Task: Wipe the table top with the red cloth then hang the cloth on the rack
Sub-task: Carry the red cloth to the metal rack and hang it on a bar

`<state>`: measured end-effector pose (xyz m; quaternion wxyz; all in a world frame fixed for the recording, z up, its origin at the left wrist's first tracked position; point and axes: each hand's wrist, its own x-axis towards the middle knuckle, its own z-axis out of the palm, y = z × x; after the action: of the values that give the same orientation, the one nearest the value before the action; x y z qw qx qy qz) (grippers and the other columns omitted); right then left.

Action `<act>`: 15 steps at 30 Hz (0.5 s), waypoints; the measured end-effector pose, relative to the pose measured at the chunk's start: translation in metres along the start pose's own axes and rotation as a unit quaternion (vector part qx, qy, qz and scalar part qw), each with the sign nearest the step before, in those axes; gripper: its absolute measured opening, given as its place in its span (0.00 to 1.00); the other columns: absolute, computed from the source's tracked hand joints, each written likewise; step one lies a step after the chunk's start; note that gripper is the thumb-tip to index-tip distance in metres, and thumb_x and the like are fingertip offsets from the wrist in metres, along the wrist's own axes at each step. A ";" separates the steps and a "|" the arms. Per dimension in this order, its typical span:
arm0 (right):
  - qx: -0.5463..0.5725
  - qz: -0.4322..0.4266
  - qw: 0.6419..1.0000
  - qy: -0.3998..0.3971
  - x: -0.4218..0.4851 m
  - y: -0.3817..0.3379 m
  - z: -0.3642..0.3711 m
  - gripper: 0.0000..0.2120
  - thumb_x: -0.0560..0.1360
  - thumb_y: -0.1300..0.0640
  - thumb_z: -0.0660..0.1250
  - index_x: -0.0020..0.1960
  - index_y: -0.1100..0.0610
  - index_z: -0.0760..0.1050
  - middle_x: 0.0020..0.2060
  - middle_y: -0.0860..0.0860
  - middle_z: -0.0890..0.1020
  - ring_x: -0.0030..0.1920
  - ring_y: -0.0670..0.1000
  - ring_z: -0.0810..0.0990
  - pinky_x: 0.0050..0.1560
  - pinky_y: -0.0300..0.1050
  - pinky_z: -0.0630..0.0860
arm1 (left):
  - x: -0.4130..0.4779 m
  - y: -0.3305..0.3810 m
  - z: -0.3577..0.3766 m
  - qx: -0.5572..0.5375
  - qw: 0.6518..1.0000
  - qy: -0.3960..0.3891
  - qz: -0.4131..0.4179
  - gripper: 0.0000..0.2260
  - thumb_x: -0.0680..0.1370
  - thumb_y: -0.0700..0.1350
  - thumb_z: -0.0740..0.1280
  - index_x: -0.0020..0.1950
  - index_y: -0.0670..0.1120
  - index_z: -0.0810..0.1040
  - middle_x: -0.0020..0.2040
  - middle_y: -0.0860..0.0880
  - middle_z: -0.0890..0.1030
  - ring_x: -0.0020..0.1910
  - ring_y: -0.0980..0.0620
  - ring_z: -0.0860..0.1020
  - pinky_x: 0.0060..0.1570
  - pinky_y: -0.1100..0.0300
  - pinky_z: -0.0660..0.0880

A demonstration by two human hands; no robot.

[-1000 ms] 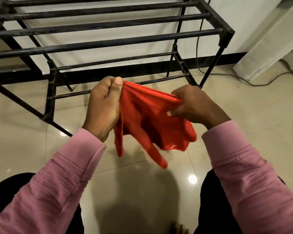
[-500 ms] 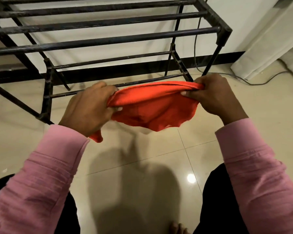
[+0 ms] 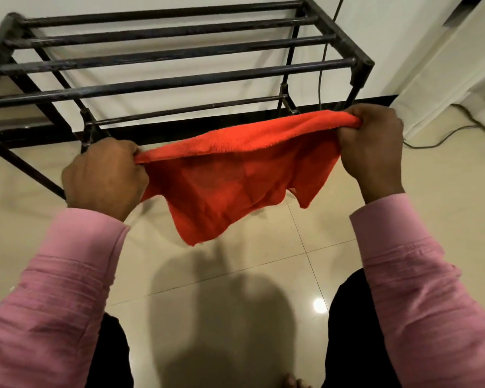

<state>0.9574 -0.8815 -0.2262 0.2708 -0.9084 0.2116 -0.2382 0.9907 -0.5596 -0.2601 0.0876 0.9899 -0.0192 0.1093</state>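
Red terry cloth (image 3: 230,175) stretched between left hand (image 3: 104,175) and right hand (image 3: 371,144), both fists closed on its upper edge, before black metal bar rack (image 3: 179,79).

The red cloth (image 3: 235,175) is a soft, matt fabric with a fuzzy nap. The rack (image 3: 179,79) is dark metal tubing with a dull, worn finish. The floor (image 3: 235,275) is glossy, smooth tile showing reflections.

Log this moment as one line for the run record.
stage: hanging | red cloth: stretched between left hand and right hand, not yet on black metal rack | wiping: not visible
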 end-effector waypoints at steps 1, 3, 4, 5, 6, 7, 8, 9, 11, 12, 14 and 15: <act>0.010 0.000 1.000 -0.010 0.001 0.001 0.000 0.10 0.66 0.60 0.62 0.42 0.52 0.80 0.34 0.51 0.80 0.38 0.53 0.79 0.39 0.44 0.75 | 0.000 -0.002 -0.001 -0.001 1.000 -0.001 -0.028 0.07 0.74 0.44 0.64 0.48 0.48 0.81 0.38 0.45 0.72 0.40 0.35 0.74 0.39 0.49 0.66; 0.037 -0.005 0.999 -0.035 0.003 0.000 0.001 0.07 0.68 0.61 0.63 0.39 0.52 0.79 0.32 0.50 0.78 0.35 0.51 0.77 0.35 0.39 0.71 | 0.000 -0.005 -0.001 -0.021 0.997 0.000 -0.074 0.10 0.74 0.46 0.62 0.51 0.49 0.81 0.42 0.39 0.77 0.45 0.32 0.75 0.43 0.46 0.69; 0.048 -0.008 0.998 -0.041 0.003 0.000 0.002 0.07 0.68 0.61 0.64 0.39 0.51 0.78 0.31 0.49 0.78 0.35 0.49 0.76 0.33 0.37 0.69 | 0.000 -0.006 -0.001 -0.034 0.995 0.004 -0.092 0.10 0.74 0.48 0.62 0.51 0.49 0.81 0.45 0.37 0.78 0.46 0.31 0.75 0.45 0.45 0.70; 0.056 -0.011 0.998 -0.041 0.003 0.000 0.003 0.06 0.68 0.62 0.64 0.38 0.51 0.77 0.31 0.48 0.77 0.34 0.49 0.76 0.32 0.36 0.68 | 0.001 -0.008 -0.001 -0.047 0.993 0.011 -0.111 0.11 0.75 0.50 0.61 0.50 0.50 0.81 0.46 0.36 0.79 0.46 0.30 0.75 0.45 0.45 0.70; 0.062 -0.008 0.997 -0.038 0.003 0.000 0.004 0.06 0.68 0.61 0.64 0.38 0.51 0.77 0.31 0.48 0.77 0.34 0.48 0.76 0.31 0.35 0.67 | 0.001 -0.009 -0.001 -0.057 0.990 0.022 -0.127 0.12 0.75 0.53 0.60 0.49 0.50 0.81 0.45 0.37 0.79 0.46 0.31 0.75 0.44 0.45 0.71; 0.063 -0.004 0.997 -0.035 0.004 -0.001 0.005 0.05 0.68 0.61 0.65 0.38 0.52 0.76 0.31 0.48 0.77 0.34 0.48 0.75 0.31 0.35 0.67 | 0.002 -0.011 -0.001 -0.065 0.987 0.031 -0.142 0.13 0.75 0.55 0.60 0.48 0.49 0.81 0.43 0.37 0.79 0.45 0.31 0.75 0.44 0.46 0.71; 0.061 0.002 0.998 -0.031 0.004 -0.001 0.007 0.05 0.68 0.60 0.65 0.38 0.52 0.76 0.31 0.48 0.77 0.34 0.48 0.75 0.30 0.36 0.66 | 0.002 -0.013 -0.001 -0.072 0.985 0.033 -0.155 0.15 0.75 0.56 0.60 0.46 0.49 0.81 0.42 0.38 0.79 0.44 0.32 0.76 0.43 0.46 0.71; 0.058 0.007 0.998 -0.028 0.004 -0.001 0.008 0.04 0.68 0.60 0.65 0.38 0.52 0.76 0.32 0.49 0.77 0.34 0.49 0.75 0.30 0.36 0.66 | 0.002 -0.014 -0.002 -0.090 0.981 0.021 -0.171 0.17 0.74 0.58 0.59 0.45 0.48 0.81 0.40 0.39 0.79 0.42 0.34 0.77 0.43 0.46 0.72; 0.062 0.023 0.997 -0.030 0.005 0.000 0.011 0.03 0.68 0.60 0.63 0.40 0.54 0.75 0.34 0.51 0.78 0.35 0.51 0.77 0.33 0.39 0.70 | 0.001 -0.012 -0.006 -0.208 0.951 -0.028 -0.227 0.21 0.74 0.62 0.58 0.39 0.46 0.78 0.34 0.42 0.80 0.32 0.39 0.79 0.38 0.49 0.77; 0.078 0.035 0.995 -0.041 0.004 -0.001 0.012 0.04 0.68 0.59 0.62 0.42 0.55 0.75 0.34 0.52 0.78 0.35 0.52 0.77 0.33 0.42 0.72 | 0.001 -0.009 -0.008 -0.294 0.919 -0.055 -0.257 0.21 0.75 0.62 0.58 0.38 0.46 0.77 0.31 0.42 0.80 0.27 0.43 0.78 0.32 0.51 0.78; 0.152 0.058 0.984 -0.072 0.001 -0.005 0.013 0.05 0.70 0.57 0.60 0.43 0.55 0.75 0.29 0.52 0.77 0.27 0.51 0.76 0.27 0.42 0.71 | 0.001 -0.003 -0.010 -0.437 0.844 -0.075 -0.303 0.16 0.77 0.58 0.58 0.40 0.47 0.75 0.29 0.41 0.80 0.21 0.48 0.76 0.24 0.54 0.78; 0.193 0.069 0.975 -0.080 0.000 -0.008 0.014 0.06 0.72 0.56 0.59 0.43 0.54 0.75 0.26 0.51 0.76 0.23 0.49 0.74 0.23 0.40 0.69 | 0.001 0.000 -0.011 -0.483 0.818 -0.061 -0.308 0.15 0.78 0.56 0.56 0.42 0.47 0.74 0.29 0.41 0.80 0.21 0.48 0.77 0.23 0.55 0.78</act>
<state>0.9671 -0.8704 -0.2318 0.4732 -0.8381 0.2015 -0.1820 0.9888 -0.5581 -0.2489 0.5820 0.7797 0.2311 -0.0074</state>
